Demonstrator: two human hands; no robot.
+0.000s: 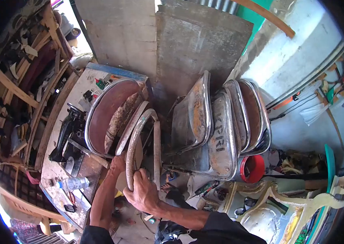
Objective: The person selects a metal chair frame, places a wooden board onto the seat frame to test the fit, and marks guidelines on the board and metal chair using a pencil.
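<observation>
Cluttered bench (79,86); right hand (143,196) wrapped round metal frame (130,156), left hand (118,164) beside it, closure unclear; spread support best limits tipping

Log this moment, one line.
right hand: gripping worn curved metal frame | left hand: just left of frame | clear plastic bottle: on whitish worktable

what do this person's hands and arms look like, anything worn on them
Both the left hand and the right hand are bare, with no gloves. The forearms are uncovered, and no watch or bracelet shows on either wrist. The sleeves are black or very dark and end near the elbows. The dark shirt has a whitish print on the front.
</observation>
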